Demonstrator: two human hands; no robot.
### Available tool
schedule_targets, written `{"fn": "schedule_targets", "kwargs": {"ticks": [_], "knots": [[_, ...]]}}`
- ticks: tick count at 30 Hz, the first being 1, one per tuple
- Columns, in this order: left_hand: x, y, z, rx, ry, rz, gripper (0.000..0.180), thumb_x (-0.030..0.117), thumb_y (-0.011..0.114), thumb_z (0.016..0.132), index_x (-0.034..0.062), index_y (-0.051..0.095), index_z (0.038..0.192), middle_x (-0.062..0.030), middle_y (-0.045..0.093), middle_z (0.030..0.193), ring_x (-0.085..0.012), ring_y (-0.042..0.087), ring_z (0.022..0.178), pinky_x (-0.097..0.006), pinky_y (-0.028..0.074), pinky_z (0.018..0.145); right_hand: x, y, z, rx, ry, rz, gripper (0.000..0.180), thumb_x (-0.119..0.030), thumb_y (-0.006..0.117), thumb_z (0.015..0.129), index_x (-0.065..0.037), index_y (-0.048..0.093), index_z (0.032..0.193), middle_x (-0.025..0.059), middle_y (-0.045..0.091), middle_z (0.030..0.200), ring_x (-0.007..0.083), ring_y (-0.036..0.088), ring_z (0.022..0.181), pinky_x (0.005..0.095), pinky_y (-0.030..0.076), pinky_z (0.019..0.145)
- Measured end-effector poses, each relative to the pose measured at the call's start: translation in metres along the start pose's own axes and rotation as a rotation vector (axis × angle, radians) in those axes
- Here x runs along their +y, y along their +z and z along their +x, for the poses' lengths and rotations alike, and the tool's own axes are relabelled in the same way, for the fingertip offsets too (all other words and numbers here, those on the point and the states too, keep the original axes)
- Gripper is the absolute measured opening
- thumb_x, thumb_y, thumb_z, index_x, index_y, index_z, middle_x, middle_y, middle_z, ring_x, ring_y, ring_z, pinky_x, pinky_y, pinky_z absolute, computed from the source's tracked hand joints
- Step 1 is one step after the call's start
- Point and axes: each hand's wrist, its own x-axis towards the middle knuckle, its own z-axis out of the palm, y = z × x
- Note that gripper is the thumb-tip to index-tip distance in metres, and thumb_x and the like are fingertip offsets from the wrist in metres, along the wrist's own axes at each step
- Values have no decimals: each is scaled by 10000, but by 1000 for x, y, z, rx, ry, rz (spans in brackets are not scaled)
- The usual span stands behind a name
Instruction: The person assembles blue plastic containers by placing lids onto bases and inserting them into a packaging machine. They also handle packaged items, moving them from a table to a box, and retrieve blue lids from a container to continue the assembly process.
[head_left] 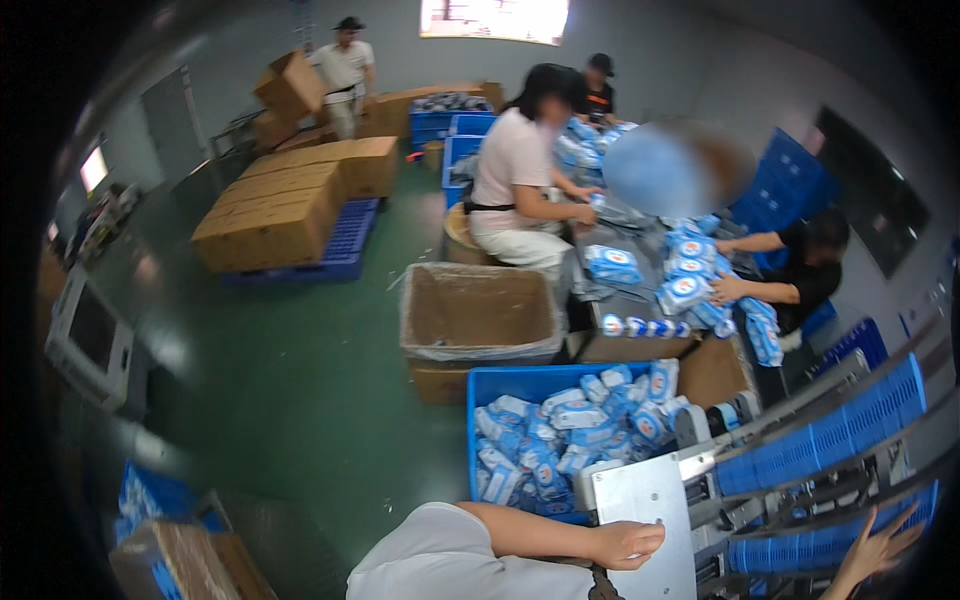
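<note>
My left hand (630, 545) rests on a pale metal plate (643, 492), its fingers curled in with nothing visible in them. At the lower right, my right hand (878, 550) has its fingers spread above a blue slatted conveyor belt (790, 553) and holds nothing. Just beyond the plate stands a blue crate (473, 440), heaped with blue-and-white soft packets (575, 415). Another blue slatted belt (830, 425) runs beside the plate, farther off.
An open, plastic-lined carton (480, 350) stands behind the crate. Co-workers (515, 200) handle packets at a packet-covered table (640, 235). Closed cartons (275, 205) sit on a blue pallet (345, 245) at the left. At the back, a person (345, 75) holds a carton (290, 85).
</note>
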Motion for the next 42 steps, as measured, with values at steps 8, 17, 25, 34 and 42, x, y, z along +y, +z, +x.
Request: {"fn": "schedule_targets", "kwargs": {"ticks": [8,17,25,34,42], "knots": [[68,-11,-97,81,-202,302,244,177,593,863,43,457,710,-120,440,804,-298,505,722,-398,421,596,-72,-112,-149,-951,-115,319,1020,-779,513,665,-157,277,1438,347,209,1416,520,216,1301,704,178,967],[156,78,-191,-557,-1004,239,284,139,585,723,9,540,971,-206,523,1123,-304,544,997,-424,441,828,-83,-346,-148,-1198,-912,2335,710,-77,584,702,-133,379,1379,246,278,1431,414,293,1312,424,306,1048],[263,121,-198,-236,-1174,-657,340,102,659,750,74,501,1050,1,489,910,-93,512,818,-247,451,668,-33,-402,-219,-1259,-646,2521,358,-71,609,784,-53,611,1141,186,603,1131,369,598,1010,396,473,884],[345,114,-263,74,-1289,-655,290,342,560,909,75,571,1020,14,570,935,-90,543,898,-249,463,754,-50,-478,-260,-1892,-358,2596,102,-36,635,835,36,651,905,107,654,903,145,645,761,248,529,622],[424,70,-326,288,-1328,-430,205,190,509,905,25,538,1024,-29,572,926,-114,580,827,-257,503,715,-46,-599,-237,-2317,396,2728,176,-48,606,860,14,572,1021,103,638,908,184,638,781,315,545,737]]}}
